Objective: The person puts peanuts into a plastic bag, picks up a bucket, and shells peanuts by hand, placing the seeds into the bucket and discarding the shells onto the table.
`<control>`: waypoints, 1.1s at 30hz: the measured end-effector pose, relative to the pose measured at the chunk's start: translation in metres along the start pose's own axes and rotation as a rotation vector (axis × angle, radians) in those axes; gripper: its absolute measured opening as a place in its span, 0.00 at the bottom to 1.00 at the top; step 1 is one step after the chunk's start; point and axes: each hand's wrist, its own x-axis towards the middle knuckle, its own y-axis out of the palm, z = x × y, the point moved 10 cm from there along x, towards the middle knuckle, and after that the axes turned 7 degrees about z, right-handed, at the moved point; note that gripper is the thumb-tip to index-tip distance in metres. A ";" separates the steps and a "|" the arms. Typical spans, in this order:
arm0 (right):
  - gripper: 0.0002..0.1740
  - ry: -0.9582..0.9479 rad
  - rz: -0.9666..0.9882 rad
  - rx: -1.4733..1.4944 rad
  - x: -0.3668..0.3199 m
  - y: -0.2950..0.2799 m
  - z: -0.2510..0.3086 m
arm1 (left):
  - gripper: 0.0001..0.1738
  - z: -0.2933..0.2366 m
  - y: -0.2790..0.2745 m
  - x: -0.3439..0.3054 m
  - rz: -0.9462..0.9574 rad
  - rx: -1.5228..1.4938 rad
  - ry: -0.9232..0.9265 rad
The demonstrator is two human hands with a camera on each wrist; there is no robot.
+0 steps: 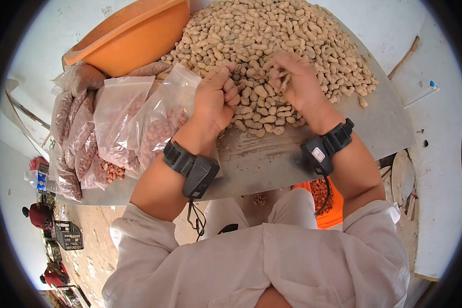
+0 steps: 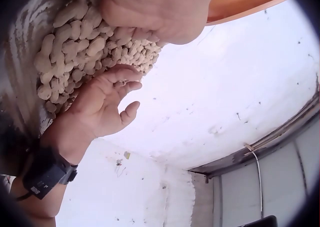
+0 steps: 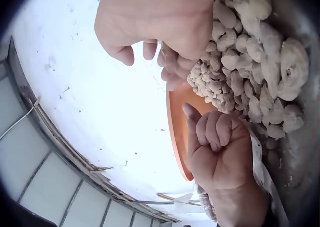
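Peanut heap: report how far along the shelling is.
Done, it seems: red kernels fill part of the bags, and more lie in the tub below the table. In hand: the right hand pinches a small pale piece, perhaps shell; the left hand has curled fingers, with nothing visible in them. Left: the large heap, still in shells, so probably far from finished.

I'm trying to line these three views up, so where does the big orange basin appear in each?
Head: orange basin at upper left, beyond the bags.
Left wrist: basin at the top edge, right of centre, cropped.
Right wrist: basin just right of centre, partly covered.
Shared landmark: heap of peanuts.
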 end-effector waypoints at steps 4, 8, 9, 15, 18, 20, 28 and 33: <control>0.11 -0.233 0.099 -1.076 -0.010 0.036 0.024 | 0.12 0.002 -0.002 0.002 0.000 0.008 0.006; 0.11 -0.259 0.192 -1.328 -0.010 0.049 0.006 | 0.10 0.003 0.002 -0.002 -0.011 0.035 0.010; 0.10 -0.252 0.186 -1.280 -0.011 0.048 0.008 | 0.10 0.004 0.001 -0.002 -0.007 0.011 0.007; 0.06 -0.088 0.084 -0.615 -0.009 0.028 0.018 | 0.09 0.007 0.000 0.000 0.025 0.007 -0.023; 0.07 -0.082 0.097 -0.211 -0.008 0.028 0.015 | 0.11 0.012 0.011 -0.002 0.082 0.067 -0.044; 0.08 -0.113 0.139 -0.184 -0.008 0.033 0.014 | 0.12 0.011 0.022 -0.005 0.145 0.096 -0.044; 0.09 -0.092 0.181 -0.019 -0.010 0.039 0.010 | 0.13 0.008 0.018 -0.004 0.120 0.091 0.023; 0.09 -0.077 0.174 -0.083 -0.011 0.041 0.014 | 0.13 0.003 0.020 -0.007 0.086 0.180 0.038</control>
